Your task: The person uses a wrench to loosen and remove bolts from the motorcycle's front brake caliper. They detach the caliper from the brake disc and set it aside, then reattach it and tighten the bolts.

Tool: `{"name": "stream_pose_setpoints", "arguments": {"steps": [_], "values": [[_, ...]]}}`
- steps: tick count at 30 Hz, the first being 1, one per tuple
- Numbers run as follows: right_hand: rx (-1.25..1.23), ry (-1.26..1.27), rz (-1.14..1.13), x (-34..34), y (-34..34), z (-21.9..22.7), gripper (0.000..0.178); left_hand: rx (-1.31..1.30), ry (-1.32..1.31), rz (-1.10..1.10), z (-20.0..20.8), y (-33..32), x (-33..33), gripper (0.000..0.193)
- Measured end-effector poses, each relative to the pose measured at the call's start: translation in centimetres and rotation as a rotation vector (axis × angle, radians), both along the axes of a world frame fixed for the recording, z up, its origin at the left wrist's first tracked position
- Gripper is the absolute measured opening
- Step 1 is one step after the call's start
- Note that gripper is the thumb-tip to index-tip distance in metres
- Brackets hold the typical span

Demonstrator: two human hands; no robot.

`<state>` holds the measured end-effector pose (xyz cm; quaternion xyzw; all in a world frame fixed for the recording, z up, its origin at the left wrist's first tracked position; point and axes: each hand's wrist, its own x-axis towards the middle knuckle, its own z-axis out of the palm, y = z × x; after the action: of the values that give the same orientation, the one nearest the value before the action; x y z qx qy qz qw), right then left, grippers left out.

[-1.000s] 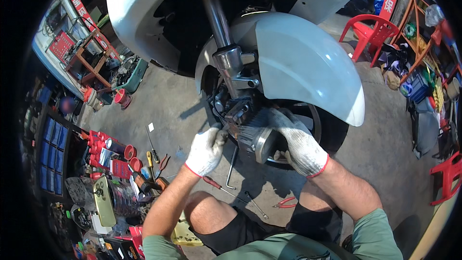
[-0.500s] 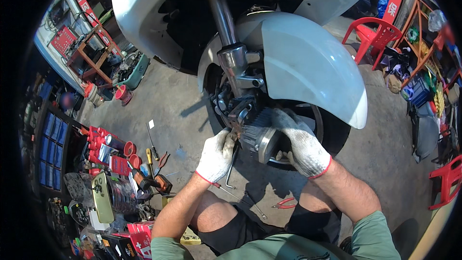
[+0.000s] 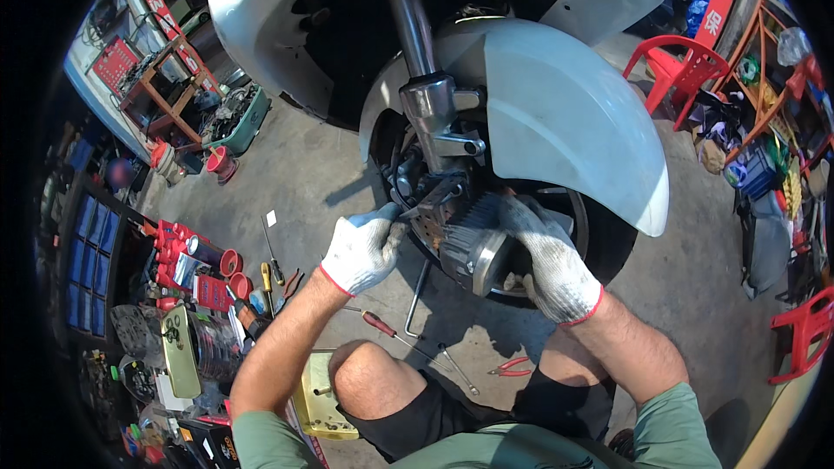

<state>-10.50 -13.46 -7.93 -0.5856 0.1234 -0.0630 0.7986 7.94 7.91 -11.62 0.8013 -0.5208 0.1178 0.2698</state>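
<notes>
My right hand (image 3: 549, 259), in a white work glove with a red cuff, wraps round a finned grey metal drum-shaped part (image 3: 473, 243) beside the front wheel. My left hand (image 3: 363, 247), gloved alike, is at the near-left side of the metal bracket (image 3: 441, 195) next to that part. Its fingers are curled together; whatever is between them is hidden. Above both hands comes down a shiny metal fork leg (image 3: 415, 35), with a pale fender (image 3: 569, 113) over the wheel (image 3: 608, 247).
An L-shaped metal bar (image 3: 420, 300), a red-handled screwdriver (image 3: 380, 323), a wrench (image 3: 458, 369) and red-handled pliers (image 3: 512, 367) lie on the concrete floor. A yellow tray (image 3: 317, 412) stands beside my left knee. Tools and red containers crowd the left; a red chair (image 3: 682, 69) stands far right.
My left hand has shifted left and slightly up, off the near side of the finned part to the bracket's left. My right hand stays on the finned part.
</notes>
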Motion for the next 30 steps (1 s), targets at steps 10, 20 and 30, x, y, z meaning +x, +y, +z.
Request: {"name": "stream_pose_setpoints", "arguments": {"steps": [10,20,30], "values": [[0.065,-0.012,-0.06,0.4,0.6,-0.3,0.054,0.218,-0.174,-0.159,3.0,0.4,4.3,0.014],[-0.137,-0.145,0.001,-0.5,-0.7,-1.5,0.053,0.266,-0.223,-0.074,4.9,-1.1,3.5,0.013],[-0.117,0.077,0.296,-4.4,-3.0,-0.2,0.061,0.206,-0.069,0.051,4.6,-0.8,2.1,0.008]]}}
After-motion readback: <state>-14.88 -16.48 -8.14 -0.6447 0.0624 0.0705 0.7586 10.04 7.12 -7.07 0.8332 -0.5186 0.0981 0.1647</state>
